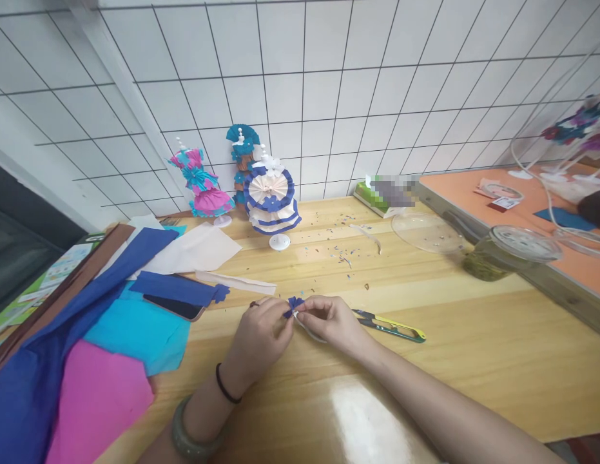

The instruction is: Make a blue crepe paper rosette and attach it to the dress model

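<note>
Both hands meet over the middle of the wooden table (474, 361). My left hand (261, 335) and my right hand (329, 322) pinch a small folded dark blue paper piece (294, 303) between their fingertips. A thin white strip curves under my right hand. Small yellow-handled snips (391, 325) lie on the table just right of my right hand. A phone (174, 307) rests on blue paper to the left.
Sheets of dark blue (38, 380), cyan (135, 335), pink (91, 406) and white (198, 248) paper cover the left side. Three paper-dress figures stand by the tiled wall: pink-and-cyan (200, 187), teal (241, 145), white-and-blue (270, 196). A clear lid (425, 232) and a glass jar (503, 251) lie right, beside an orange table (474, 187).
</note>
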Tool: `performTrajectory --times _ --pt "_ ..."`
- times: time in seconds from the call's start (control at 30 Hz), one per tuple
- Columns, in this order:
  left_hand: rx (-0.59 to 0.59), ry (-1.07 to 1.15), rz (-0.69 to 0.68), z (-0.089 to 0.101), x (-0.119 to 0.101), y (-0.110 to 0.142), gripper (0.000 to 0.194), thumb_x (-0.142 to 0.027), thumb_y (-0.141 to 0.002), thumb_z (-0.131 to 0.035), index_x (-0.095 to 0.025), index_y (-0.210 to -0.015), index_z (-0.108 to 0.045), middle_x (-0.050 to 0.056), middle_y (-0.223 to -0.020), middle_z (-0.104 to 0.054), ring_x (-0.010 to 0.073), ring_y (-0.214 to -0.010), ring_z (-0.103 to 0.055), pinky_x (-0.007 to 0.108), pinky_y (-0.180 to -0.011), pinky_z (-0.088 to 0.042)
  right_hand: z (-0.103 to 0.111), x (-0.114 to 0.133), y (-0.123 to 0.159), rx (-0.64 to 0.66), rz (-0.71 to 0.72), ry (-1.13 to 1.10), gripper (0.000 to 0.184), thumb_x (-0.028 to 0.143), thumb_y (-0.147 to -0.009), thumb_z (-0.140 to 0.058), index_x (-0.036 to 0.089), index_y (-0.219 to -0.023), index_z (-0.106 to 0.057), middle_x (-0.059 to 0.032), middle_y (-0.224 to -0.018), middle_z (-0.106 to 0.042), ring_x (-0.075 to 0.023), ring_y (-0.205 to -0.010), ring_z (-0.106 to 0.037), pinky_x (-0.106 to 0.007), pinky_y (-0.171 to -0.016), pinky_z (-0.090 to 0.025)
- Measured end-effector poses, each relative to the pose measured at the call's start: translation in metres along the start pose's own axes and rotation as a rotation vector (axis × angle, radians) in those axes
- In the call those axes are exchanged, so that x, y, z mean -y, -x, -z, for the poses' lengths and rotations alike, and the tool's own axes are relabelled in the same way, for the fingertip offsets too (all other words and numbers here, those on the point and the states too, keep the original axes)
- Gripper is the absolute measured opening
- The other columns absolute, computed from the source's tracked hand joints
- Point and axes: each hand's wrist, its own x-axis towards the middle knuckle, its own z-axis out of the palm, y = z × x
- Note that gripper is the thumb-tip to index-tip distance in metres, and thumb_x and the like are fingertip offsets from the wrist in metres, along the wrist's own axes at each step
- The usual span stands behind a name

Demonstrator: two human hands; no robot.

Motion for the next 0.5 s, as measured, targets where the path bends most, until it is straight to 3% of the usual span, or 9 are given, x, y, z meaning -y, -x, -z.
performTrajectory --times 0.3,0.5 --pt "-0.034 -0.073 0.026 -0.0035 -0.0017 0.0016 0.013 -0.011 -0.075 -0.045 -0.018 -0.071 -0.056 0.004 -0.073 -0.062 0.0173 -0.072 -0.055 0.031 -0.068 -0.041 -0.0032 0.0027 -0.0001 -0.024 -0.065 0.037 0.018 0.027 -0.067 -0.06 0.011 -0.074 -0.065 -0.0049 -0.069 -0.066 -0.0132 -0.062 -0.058 -0.025 -0.063 -0.044" --pt "-0.092 0.048 0.115 -0.0051 -0.0049 0.0018 0.013 -0.012 -0.074 -0.048 -0.018 -0.071 -0.059 0.003 -0.075 -0.064 0.016 -0.072 -0.057 0.03 -0.069 -0.042 -0.0065 -0.0011 -0.0015 -0.063 -0.173 -0.056 0.022 0.032 -0.061 -0.067 0.013 -0.07 -0.062 -0.0032 -0.066 -0.065 -0.0119 -0.057 -0.057 -0.023 -0.056 -0.043"
